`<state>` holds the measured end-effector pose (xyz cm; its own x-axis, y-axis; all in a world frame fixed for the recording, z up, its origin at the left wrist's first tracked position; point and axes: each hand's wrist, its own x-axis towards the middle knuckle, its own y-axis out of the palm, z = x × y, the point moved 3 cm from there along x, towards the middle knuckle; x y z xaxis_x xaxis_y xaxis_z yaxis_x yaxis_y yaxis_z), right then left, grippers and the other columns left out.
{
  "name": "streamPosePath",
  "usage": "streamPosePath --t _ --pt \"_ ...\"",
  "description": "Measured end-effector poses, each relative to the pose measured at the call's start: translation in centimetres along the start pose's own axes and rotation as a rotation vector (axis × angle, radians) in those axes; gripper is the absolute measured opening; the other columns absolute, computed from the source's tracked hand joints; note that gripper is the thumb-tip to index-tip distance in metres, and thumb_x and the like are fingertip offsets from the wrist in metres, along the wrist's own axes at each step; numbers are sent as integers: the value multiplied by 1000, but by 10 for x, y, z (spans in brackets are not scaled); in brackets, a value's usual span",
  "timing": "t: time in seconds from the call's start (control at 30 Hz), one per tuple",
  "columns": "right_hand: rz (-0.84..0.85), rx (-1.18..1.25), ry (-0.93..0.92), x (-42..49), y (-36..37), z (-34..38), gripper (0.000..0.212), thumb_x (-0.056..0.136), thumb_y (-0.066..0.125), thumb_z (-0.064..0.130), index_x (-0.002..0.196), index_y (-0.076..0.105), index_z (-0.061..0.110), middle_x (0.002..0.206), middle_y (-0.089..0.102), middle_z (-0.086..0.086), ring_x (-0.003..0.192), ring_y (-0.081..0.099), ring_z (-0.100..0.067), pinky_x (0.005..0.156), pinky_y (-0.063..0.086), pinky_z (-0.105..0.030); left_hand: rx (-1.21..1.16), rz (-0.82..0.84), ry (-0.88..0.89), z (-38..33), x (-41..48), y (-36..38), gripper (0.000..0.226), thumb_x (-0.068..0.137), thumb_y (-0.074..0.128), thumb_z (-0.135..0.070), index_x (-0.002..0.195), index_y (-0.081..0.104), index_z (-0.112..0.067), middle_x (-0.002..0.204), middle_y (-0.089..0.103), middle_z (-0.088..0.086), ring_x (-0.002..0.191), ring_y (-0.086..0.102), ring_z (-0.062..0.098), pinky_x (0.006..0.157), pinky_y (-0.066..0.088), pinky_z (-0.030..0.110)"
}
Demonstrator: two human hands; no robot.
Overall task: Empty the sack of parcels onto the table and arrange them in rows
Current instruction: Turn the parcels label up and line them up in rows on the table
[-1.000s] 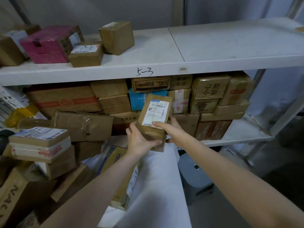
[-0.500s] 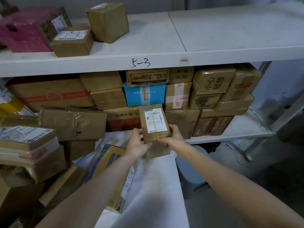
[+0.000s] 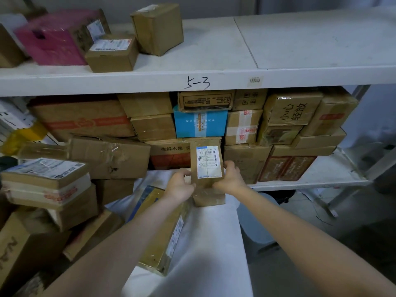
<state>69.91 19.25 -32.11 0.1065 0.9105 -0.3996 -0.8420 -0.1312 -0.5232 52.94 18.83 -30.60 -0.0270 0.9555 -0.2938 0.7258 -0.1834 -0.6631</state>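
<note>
Parcel [image 3: 209,168], a narrow brown carton bound in clear tape, stands on end near the middle of the view. Its foot is at the far end of a white surface [image 3: 205,249]; whether it rests there or is held just above cannot be told. A printed label [image 3: 209,160] is carried on its upper front.

The carton is gripped from both sides. The left hand [image 3: 180,187] is curled round its long edge at about 8 o'clock, and the right hand [image 3: 231,179] is curled round the opposite edge at about 4 o'clock. The fingers behind the carton are hidden.

At 12 o'clock of the parcel a blue box [image 3: 200,123] is wedged into the stack on the lower shelf. At 7 o'clock a long flat parcel [image 3: 159,230] lies on the white surface.

The carton is judged light, since it is steadied with an easy two-handed hold. The board looks stiff, though creasing is seen near the foot, so hard squeezing is best avoided. The glossy tape is likely to be slippery. A hold across the long edges, with fingers wrapped behind, is therefore to be preferred to a pinch on the flat faces. Being tall and narrow, it may topple if left on end. The contents are unknown, so it should be set down gently, not dropped.
</note>
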Motion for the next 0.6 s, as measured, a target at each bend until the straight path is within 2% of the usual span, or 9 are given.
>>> streamPosePath --t 0.07,0.13,0.2,0.27,0.37,0.43,0.5,0.6 --pt "-117 -99 -107 -8 0 18 82 73 78 20 140 31 14 137 36 -13 131 37 -30 107 39 -41 30 -29 14 3 -4 -16 41 88 62 -10 127 53 -16 130 52 3 121 52 22 87 46 28" --pt "-167 -107 -214 -18 7 39 71 79 72 15 140 35 12 138 37 -13 129 39 -30 105 37 -37 76 -90 43 7 -14 -40 36 84 64 -11 118 57 -21 125 55 3 117 54 21 89 49 32" --pt "-104 -72 -287 -25 20 58 59 81 68 9 136 45 14 135 45 -10 125 47 -26 103 41 -34 115 -165 94 5 -24 -63 35 80 68 -12 113 60 -23 118 57 2 112 58 20 95 51 37" --pt "-30 -77 -362 -31 37 79 51 81 66 4 129 55 16 129 56 -7 121 54 -23 101 46 -33 148 -269 179 -2 -39 -94 32 81 66 -9 111 63 -20 112 57 -1 104 60 18 95 51 35" --pt "19 -132 -439 -38 60 110 45 80 66 4 123 59 16 120 63 -7 113 59 -24 95 50 -36 280 -399 294 -14 -59 -142 25 86 59 -8 108 64 -17 107 50 -3 95 58 17 87 50 30" --pt "37 -142 -459 -41 78 130 43 80 67 5 120 58 17 118 64 -7 111 60 -24 92 51 -36 389 -465 321 -15 -70 -173 23 86 60 -10 108 63 -17 108 52 1 93 58 21 80 50 33" --pt "7 -189 -490 -44 95 147 52 78 72 8 125 53 18 125 59 -5 117 56 -23 95 50 -36 475 -514 324 -11 -77 -199 25 85 61 -12 109 63 -17 111 53 4 97 57 23 80 51 35" --pt "-79 -407 -624 -43 126 176 87 72 80 18 144 31 17 144 41 -7 132 42 -24 106 42 -39 586 -541 263 6 -82 -233 34 85 63 -17 119 59 -17 117 53 6 110 53 25 88 50 37"
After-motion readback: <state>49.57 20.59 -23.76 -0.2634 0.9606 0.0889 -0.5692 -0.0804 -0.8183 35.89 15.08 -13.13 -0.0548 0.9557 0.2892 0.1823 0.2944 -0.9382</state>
